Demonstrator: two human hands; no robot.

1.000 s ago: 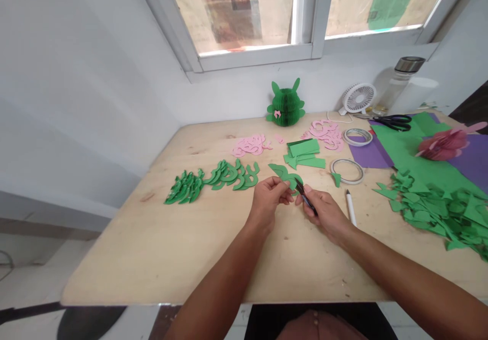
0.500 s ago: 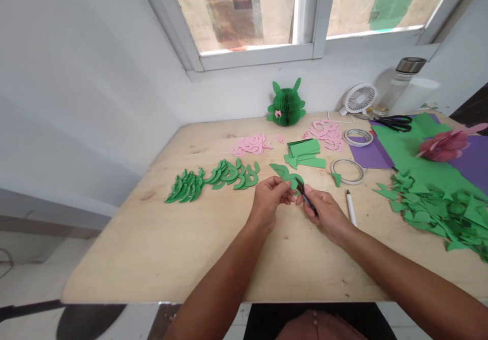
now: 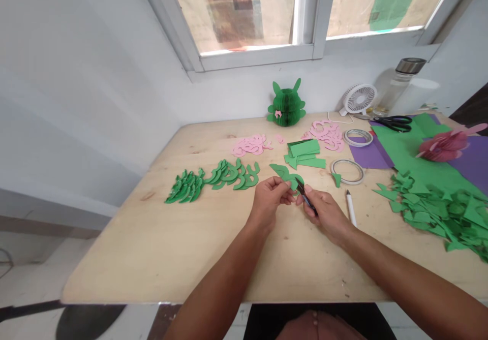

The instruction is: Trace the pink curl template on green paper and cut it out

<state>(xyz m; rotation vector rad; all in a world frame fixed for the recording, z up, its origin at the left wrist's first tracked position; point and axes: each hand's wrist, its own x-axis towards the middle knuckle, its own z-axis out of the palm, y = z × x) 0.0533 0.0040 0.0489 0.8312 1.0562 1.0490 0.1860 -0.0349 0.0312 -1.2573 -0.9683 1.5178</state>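
My left hand [image 3: 269, 197] pinches a curved green paper cutout [image 3: 285, 173] just above the wooden table [image 3: 160, 238]. My right hand [image 3: 324, 210] is closed round a thin dark tool [image 3: 305, 196], a pen or small knife, whose tip touches the cutout's near edge. A row of similar green cutouts [image 3: 213, 178] lies to the left of my hands. Folded green paper pieces [image 3: 305, 153] rest just beyond the cutout.
Pink cutouts [image 3: 249, 144] and more pink cutouts [image 3: 327, 132] lie further back, near a green honeycomb paper figure [image 3: 285, 105]. Two tape rolls [image 3: 346, 171], a white pen [image 3: 351, 207], green scraps [image 3: 438, 208], purple and green sheets, scissors [image 3: 394, 122], a small fan [image 3: 358, 97] and a bottle [image 3: 400, 83] fill the right side.
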